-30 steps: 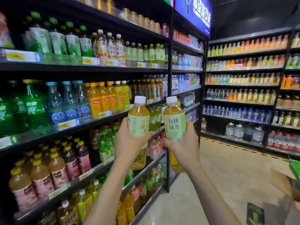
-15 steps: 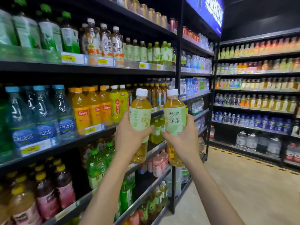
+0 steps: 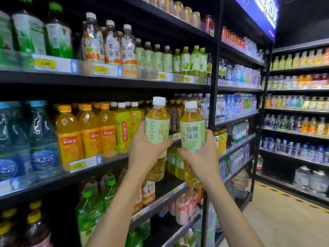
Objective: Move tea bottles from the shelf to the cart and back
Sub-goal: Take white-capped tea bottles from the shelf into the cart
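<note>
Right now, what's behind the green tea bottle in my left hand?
Dark bottles and a yellow price tag on the shelf; whatever stands directly behind is covered.

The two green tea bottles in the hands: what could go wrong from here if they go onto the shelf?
1. The left hand and right hand each grip one bottle, so no hand is free to steady anything that tips.
2. The left bottle and right bottle are close side by side and may knock together.
3. The middle shelf looks tightly packed; pushing a bottle in could topple the standing bottles.
</note>
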